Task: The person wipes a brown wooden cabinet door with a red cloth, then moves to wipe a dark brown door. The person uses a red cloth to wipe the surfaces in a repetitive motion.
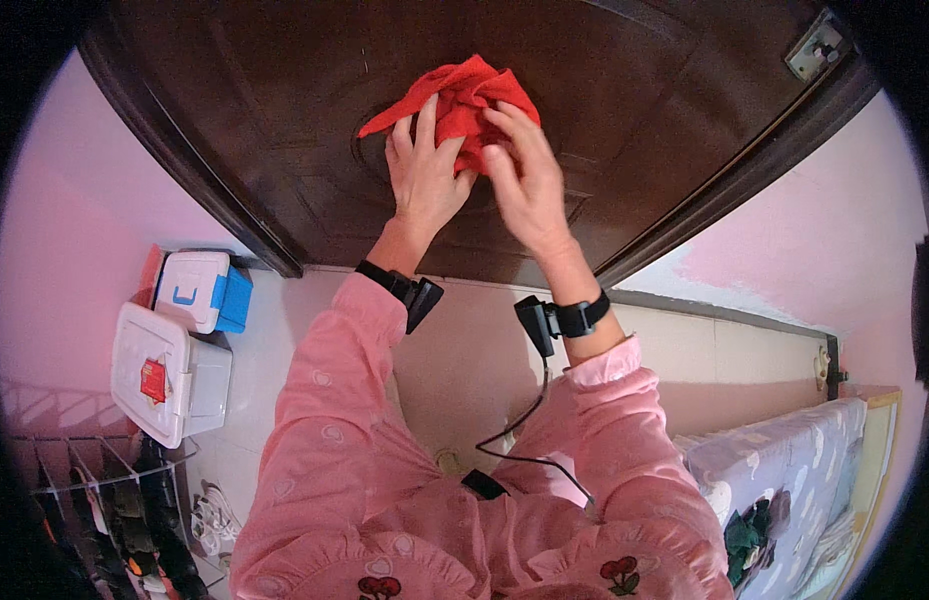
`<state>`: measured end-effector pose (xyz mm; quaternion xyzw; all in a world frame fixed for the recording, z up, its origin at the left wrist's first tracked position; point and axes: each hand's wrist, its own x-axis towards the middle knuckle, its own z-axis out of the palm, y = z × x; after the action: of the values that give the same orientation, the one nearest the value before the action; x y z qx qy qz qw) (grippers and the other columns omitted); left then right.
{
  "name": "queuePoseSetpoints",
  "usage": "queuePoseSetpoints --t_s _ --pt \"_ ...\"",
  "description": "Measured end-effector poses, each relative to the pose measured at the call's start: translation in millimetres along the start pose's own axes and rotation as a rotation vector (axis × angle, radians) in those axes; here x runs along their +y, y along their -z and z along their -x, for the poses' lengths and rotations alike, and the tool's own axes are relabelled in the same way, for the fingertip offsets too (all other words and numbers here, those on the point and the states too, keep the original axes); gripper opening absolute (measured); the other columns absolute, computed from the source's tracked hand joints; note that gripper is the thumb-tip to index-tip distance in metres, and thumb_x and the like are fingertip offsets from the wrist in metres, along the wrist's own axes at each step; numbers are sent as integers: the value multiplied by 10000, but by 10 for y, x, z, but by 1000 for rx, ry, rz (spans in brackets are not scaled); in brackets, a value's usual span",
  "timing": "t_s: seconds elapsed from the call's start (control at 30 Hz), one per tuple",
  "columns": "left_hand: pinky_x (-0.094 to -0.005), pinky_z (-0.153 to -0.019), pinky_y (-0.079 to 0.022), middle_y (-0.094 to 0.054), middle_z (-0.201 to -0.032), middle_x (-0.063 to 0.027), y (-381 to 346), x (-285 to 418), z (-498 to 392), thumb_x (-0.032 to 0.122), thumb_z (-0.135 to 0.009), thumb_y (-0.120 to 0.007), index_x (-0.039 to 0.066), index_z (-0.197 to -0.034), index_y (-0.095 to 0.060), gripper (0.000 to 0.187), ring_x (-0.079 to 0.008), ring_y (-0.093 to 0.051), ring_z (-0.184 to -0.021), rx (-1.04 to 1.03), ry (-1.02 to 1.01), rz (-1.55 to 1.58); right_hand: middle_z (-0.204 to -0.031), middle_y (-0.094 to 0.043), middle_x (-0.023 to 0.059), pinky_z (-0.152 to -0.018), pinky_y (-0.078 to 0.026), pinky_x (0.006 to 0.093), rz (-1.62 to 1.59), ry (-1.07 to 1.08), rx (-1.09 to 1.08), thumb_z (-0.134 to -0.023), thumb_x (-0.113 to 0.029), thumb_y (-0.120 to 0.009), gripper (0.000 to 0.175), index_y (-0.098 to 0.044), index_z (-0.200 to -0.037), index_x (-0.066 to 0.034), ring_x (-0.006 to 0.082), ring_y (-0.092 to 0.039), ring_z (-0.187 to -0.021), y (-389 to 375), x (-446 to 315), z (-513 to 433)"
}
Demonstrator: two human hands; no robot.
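A crumpled red cloth [472, 105] lies bunched against the dark brown panelled door [307, 187] in front of me. My left hand [428, 169] holds its left and lower part, fingers spread among the folds. At the cloth's right side is my right hand [528, 176], fingers bent over the edge and thumb near the lower folds. One pointed corner of the cloth sticks out to the left, past my left fingers. Part of the cloth is hidden behind both hands. Each wrist wears a black strap with a small device.
Left, a lidded plastic bin [153, 375] and a smaller blue-and-white box [198, 292] stand near a wire shoe rack [119, 480]. White shoes [215, 520] sit on the floor. A door lock [817, 49] is upper right. A fabric-covered piece of furniture [787, 450] is right. A cable [520, 455] hangs from my right wrist.
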<state>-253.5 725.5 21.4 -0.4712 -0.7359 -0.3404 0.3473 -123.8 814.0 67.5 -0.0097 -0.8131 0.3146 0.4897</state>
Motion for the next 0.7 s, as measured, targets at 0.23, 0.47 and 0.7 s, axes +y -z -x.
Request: queuePoseSetpoints --t_s 0.23,0.47,0.7 --pt "-481 -1093 -394 -466 -1493 -177 79 55 -116 118 -779 -678 51 -1050 -734 285 -402 -433 -1304 109 97 261 -1078 -675 68 -883 -514 278 -301 -315 152 -1024 -71 -539 186 -647 -1157 2 128 -643 -998 425 150 -4" --pt "-463 -1147 -326 -486 -1443 -195 365 628 -282 154 -870 -641 62 -1316 -612 456 -382 -428 -1340 -228 636 1392 -1436 -490 110 -1139 -351 377 -789 -308 3 -995 -263 -639 624 -352 -1506 -51 208 -462 -1326 408 -38 84" --pt "-482 -1183 -269 -373 -1528 -258 518 836 -244 347 -852 -726 127 -1451 -528 667 -426 -353 -1413 -370 15 794 -1292 -594 61 -1012 -461 351 -1026 -513 424 -998 -252 -650 421 -499 -1349 -75 168 -570 -1156 664 -226 -24"
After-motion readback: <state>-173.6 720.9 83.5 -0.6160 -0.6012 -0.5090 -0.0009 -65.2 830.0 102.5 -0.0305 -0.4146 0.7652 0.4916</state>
